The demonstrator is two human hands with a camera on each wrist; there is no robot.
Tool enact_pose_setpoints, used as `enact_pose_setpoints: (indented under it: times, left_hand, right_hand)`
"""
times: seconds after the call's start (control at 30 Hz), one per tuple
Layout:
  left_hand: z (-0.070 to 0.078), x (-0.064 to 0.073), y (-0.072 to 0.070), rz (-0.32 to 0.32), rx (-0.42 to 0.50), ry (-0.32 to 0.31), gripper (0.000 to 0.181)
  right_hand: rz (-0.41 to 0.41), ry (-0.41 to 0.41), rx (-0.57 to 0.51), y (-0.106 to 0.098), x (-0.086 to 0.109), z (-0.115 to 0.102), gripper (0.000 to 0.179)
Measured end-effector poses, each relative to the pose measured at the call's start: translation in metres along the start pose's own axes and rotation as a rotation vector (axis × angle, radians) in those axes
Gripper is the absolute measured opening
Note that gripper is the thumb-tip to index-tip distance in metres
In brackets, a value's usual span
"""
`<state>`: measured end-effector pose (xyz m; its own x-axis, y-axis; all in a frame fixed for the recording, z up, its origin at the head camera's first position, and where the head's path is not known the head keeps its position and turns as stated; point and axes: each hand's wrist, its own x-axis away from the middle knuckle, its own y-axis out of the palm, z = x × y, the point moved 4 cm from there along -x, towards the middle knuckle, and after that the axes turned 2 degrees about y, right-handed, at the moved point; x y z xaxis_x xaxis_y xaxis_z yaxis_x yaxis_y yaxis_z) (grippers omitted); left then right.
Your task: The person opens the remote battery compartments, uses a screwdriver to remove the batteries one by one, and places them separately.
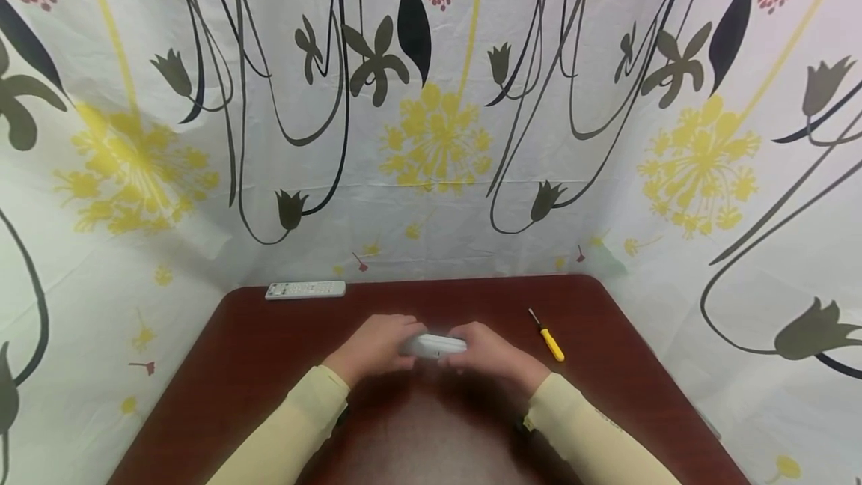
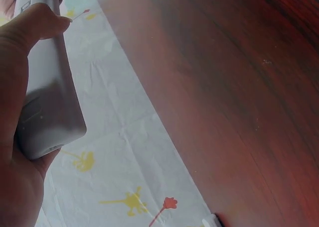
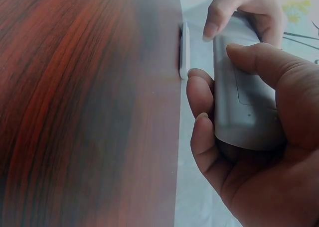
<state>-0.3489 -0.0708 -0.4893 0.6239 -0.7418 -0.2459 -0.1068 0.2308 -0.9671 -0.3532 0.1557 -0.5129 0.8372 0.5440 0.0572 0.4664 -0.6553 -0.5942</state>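
Screwdriver (image 1: pixel 548 337) right | white remote (image 1: pixel 306 290) rear-left | fingers (image 3: pixel 203 137) part-hide casing (image 3: pixel 244 115), probably remote

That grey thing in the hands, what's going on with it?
Someone's left hand and right hand are both holding the grey gadget, one at each end, over the dark red table. In the right wrist view, a thin panel outline shows on it. A yellow-handled screwdriver lies off to the right, and a white remote lies near the far left corner. Neither hand is touching those two.
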Motion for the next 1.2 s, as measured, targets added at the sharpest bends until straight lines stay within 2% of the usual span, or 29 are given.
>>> enact_pose_setpoints:
  times: [0.2, 0.4, 0.57, 0.93, 1.2]
  left_hand:
    - [-0.002, 0.001, 0.000, -0.014, 0.041, -0.038, 0.039]
    - [-0.006, 0.003, -0.001, -0.042, 0.139, -0.085, 0.040]
    - [-0.007, 0.005, -0.005, -0.053, 0.196, -0.097, 0.042]
    - [-0.011, 0.007, -0.002, -0.082, 0.334, -0.123, 0.039]
    - [-0.010, 0.007, -0.006, -0.105, 0.409, -0.133, 0.030]
  right_hand:
    - [0.042, -0.033, 0.054, -0.001, 0.001, -0.003, 0.024]
    - [0.090, -0.066, 0.085, -0.003, 0.004, -0.009, 0.024]
    - [0.115, -0.096, 0.123, -0.003, 0.006, -0.012, 0.024]
    - [0.170, -0.167, 0.301, -0.005, 0.008, -0.019, 0.031]
    - [0.193, -0.223, 0.417, -0.005, 0.009, -0.022, 0.042]
